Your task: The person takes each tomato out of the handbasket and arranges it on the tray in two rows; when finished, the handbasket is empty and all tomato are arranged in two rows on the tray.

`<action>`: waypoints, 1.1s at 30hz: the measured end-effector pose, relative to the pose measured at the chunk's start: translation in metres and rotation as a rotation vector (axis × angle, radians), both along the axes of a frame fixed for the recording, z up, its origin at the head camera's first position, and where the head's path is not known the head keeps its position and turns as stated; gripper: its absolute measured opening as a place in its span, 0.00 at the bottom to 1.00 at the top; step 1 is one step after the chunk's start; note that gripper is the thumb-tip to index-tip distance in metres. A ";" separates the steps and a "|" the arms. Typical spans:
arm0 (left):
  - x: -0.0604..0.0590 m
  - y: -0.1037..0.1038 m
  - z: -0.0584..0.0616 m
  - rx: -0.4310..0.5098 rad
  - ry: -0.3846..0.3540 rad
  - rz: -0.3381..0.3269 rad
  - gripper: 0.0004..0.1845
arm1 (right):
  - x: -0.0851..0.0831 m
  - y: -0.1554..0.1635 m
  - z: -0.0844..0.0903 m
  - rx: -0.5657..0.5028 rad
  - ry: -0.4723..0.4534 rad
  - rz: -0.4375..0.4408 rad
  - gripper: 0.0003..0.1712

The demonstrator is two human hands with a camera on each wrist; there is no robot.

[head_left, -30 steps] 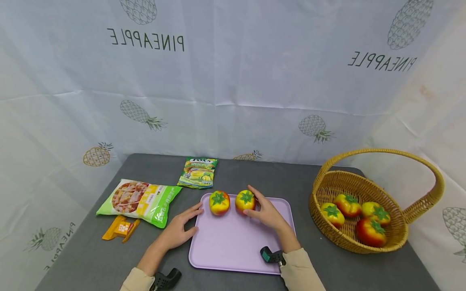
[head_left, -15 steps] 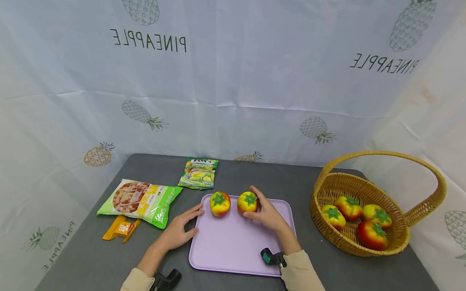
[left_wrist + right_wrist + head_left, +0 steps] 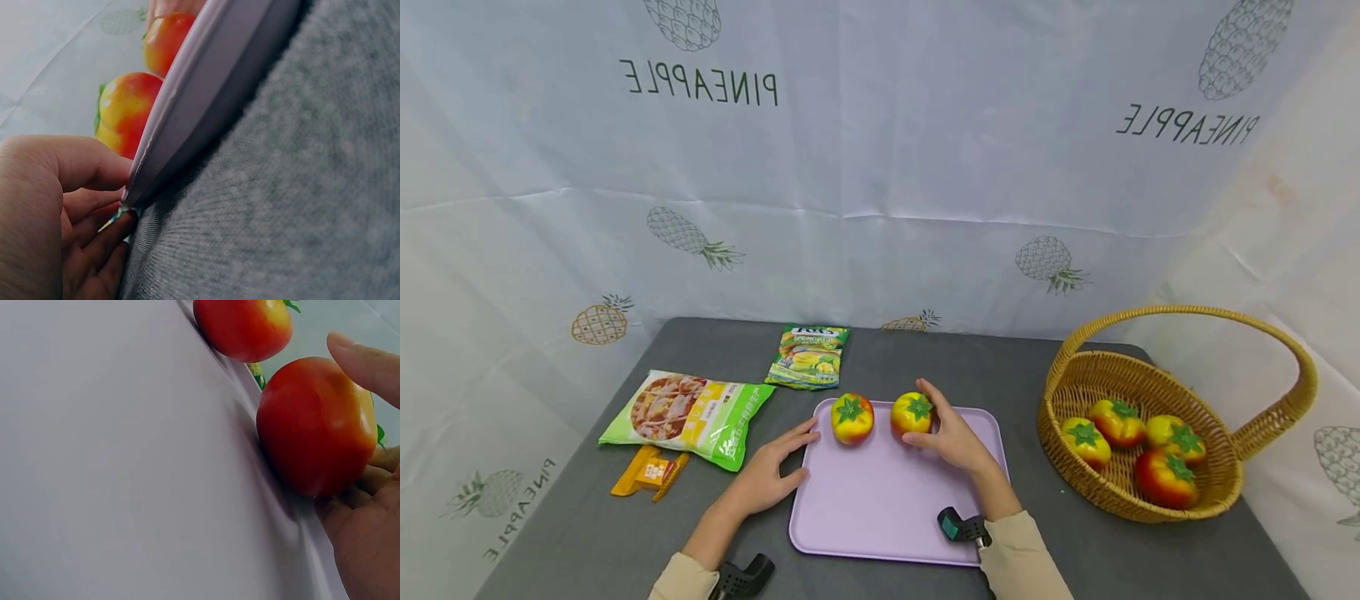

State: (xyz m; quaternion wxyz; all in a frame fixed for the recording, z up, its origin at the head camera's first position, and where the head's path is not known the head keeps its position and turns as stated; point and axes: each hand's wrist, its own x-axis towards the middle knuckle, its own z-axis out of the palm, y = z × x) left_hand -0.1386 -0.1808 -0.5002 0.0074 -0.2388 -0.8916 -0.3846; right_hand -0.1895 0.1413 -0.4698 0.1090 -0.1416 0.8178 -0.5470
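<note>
A pale purple tray (image 3: 880, 508) lies on the dark table. Two red-and-yellow tomatoes with green leafy tops stand near its far edge, the left tomato (image 3: 852, 419) a short gap from the right tomato (image 3: 910, 415). My right hand (image 3: 955, 437) holds the right tomato from its right side, thumb in front and fingers behind. In the right wrist view, that tomato (image 3: 312, 428) sits between thumb and fingers, close over the tray. My left hand (image 3: 767, 475) touches the tray's left edge with relaxed fingers; in the left wrist view the thumb (image 3: 103, 165) meets the rim.
At the right stands a wicker basket (image 3: 1075, 475) with a tall handle and several tomatoes inside. To the left lie a large green-and-white food bag (image 3: 688, 412) and a small orange packet (image 3: 650, 472). A green Fox's packet (image 3: 808, 357) lies behind the tray.
The right tomato has shifted slightly to the right along with my right hand, widening the gap between the two tomatoes. My left hand stays at the tray's edge.
</note>
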 end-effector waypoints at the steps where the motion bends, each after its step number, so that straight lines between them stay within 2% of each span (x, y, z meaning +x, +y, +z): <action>1: 0.000 0.000 0.000 0.000 0.002 -0.001 0.27 | 0.000 0.000 0.001 -0.004 0.000 -0.002 0.55; 4: 0.000 0.000 0.000 0.000 0.004 -0.003 0.27 | -0.003 0.002 -0.005 -0.022 0.009 -0.005 0.56; 10: 0.000 0.000 0.001 0.001 -0.005 0.001 0.27 | -0.003 0.004 -0.003 -0.061 0.038 0.009 0.56; 24: 0.000 0.001 0.002 0.001 -0.022 0.005 0.27 | 0.005 0.019 0.026 -0.080 0.152 0.028 0.48; 33: 0.001 0.001 0.003 0.003 -0.020 -0.002 0.27 | 0.019 0.055 0.047 0.039 0.248 0.014 0.47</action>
